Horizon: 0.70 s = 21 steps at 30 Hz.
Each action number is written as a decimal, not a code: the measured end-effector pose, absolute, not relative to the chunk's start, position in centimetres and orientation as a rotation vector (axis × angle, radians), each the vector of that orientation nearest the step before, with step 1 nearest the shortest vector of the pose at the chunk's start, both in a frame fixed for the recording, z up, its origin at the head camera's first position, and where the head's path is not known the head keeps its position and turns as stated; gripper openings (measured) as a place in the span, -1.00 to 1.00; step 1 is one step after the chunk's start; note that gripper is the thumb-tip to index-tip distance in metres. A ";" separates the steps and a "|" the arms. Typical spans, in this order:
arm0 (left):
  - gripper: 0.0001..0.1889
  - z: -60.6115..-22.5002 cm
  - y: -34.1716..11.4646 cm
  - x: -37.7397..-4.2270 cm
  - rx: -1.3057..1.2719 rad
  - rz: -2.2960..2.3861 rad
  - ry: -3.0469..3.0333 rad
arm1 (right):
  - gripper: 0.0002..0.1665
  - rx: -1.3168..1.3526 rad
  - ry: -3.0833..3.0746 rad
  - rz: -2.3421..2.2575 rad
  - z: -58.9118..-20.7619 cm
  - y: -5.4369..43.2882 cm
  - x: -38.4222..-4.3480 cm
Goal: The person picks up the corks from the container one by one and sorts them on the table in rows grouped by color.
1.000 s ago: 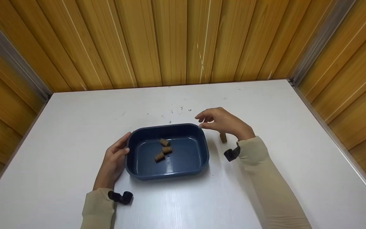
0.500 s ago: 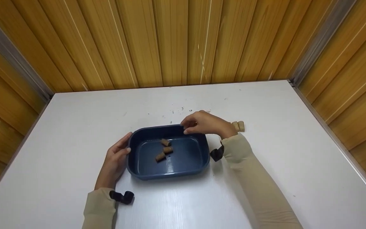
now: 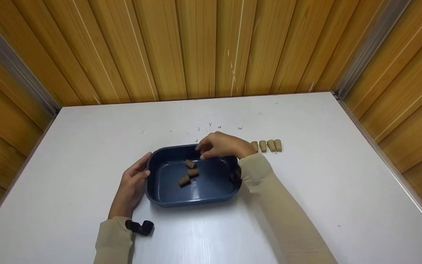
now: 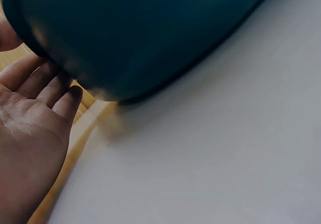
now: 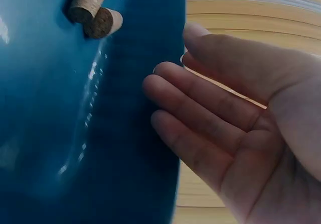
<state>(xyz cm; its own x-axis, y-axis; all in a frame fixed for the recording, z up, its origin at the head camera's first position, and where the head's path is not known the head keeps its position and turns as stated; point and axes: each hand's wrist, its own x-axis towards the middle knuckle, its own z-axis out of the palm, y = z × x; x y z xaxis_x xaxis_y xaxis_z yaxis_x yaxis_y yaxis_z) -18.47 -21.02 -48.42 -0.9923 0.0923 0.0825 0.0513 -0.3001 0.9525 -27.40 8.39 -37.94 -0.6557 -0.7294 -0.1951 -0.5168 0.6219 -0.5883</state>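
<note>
A dark blue rectangular basin (image 3: 213, 181) stands on the white table. My left hand (image 3: 132, 183) holds its left side, thumb at the rim and fingers against the outer wall; in the left wrist view those fingers (image 4: 47, 81) touch the basin's outside. Three brown corks lie inside, an upper one (image 3: 191, 164), a middle one (image 3: 192, 172) and a lower one (image 3: 184, 181). Over the basin's far right rim reaches my right hand (image 3: 222, 144), its fingers loosely bent above the interior. Nothing shows between its thumb and fingers (image 5: 195, 118) in the right wrist view, where two corks (image 5: 91, 2) are visible.
Right of the basin, several lighter corks (image 3: 263, 146) stand in a row, partly behind my right wrist. Small dark marks (image 3: 210, 125) dot the table (image 3: 104, 146) behind the basin. Wood-look panels (image 3: 196, 51) wall the far side and both flanks.
My right hand has moved left from beside the basin to over its inside, uncovering the row of corks on the table. The left hand, basin and corks inside stay put.
</note>
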 end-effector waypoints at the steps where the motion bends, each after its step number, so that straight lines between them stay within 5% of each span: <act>1: -0.38 -48.4 -21.0 -18.5 0.189 2.505 1.848 | -0.56 -0.981 2.422 -0.685 -38.1 8.1 -27.4; 21: -0.37 -48.4 -20.9 -18.6 0.174 2.519 1.841 | -0.51 -0.935 2.394 -0.485 -40.0 5.7 -27.4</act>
